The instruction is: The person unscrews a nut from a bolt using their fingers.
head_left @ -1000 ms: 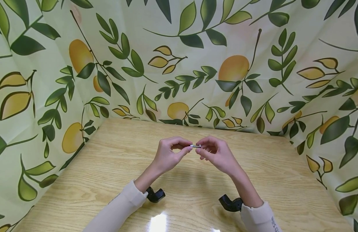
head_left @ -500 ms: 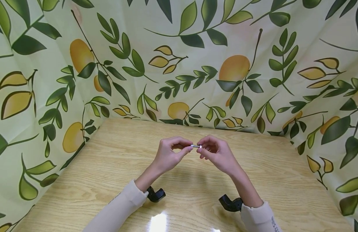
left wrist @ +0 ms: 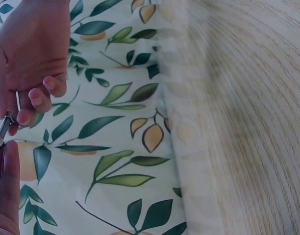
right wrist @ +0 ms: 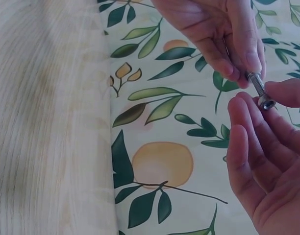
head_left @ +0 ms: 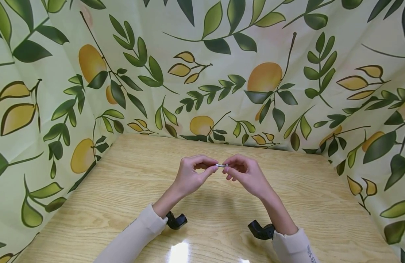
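Observation:
A small silver bolt (head_left: 222,166) is held level between both hands, above the wooden table. Its round head with a socket recess and its threaded shank show in the right wrist view, where the bolt (right wrist: 259,89) slants between the fingertips. My left hand (head_left: 189,178) pinches the far end with thumb and forefinger; a slightly wider metal piece shows there, partly hidden by the fingertips. At the head end, the thumb and fingers of my right hand (head_left: 247,176) pinch the bolt, the other fingers loosely bent. The left wrist view catches the bolt (left wrist: 4,129) at its left edge.
Light wood-grain table (head_left: 140,190) lies beneath both hands. A cloth (head_left: 202,106) printed with leaves and orange fruit hangs at the back and both sides. Black wrist-worn camera mounts (head_left: 177,221) jut inward from the sleeve cuffs.
The right thumb and fingertips have shifted slightly at the bolt's head, and the glint on the head has changed. The left hand stays in place with its pinch.

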A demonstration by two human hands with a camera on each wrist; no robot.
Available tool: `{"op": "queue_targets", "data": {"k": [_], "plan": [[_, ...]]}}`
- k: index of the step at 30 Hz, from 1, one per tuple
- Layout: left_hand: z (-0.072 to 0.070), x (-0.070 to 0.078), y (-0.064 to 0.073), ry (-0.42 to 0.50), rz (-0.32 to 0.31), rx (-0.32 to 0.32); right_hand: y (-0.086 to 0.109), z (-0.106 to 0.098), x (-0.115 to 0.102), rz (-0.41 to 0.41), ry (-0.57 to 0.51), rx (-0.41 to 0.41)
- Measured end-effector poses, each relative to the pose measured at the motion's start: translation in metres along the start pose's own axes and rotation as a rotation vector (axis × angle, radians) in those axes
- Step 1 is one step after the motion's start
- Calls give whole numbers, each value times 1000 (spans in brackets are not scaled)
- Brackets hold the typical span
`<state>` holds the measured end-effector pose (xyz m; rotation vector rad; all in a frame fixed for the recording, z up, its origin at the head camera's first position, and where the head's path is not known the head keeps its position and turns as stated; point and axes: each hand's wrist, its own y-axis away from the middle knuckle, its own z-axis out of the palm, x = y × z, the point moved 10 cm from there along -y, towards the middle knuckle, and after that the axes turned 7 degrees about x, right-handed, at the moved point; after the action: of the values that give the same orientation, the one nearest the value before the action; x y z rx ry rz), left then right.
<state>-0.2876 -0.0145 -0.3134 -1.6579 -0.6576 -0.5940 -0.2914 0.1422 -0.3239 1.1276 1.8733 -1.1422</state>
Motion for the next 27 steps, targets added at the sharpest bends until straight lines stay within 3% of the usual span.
{"op": "queue_targets", "data": {"k": [9,20,27], "plan": [[-1,1,0,0,3,3,0,-2,-2,-8,29,44],[-1,2,0,-3,4,5,0,-1,3,29,37,20],[-1,1,1,2,-1,5,-1,-3,1,14,51,57]]}}
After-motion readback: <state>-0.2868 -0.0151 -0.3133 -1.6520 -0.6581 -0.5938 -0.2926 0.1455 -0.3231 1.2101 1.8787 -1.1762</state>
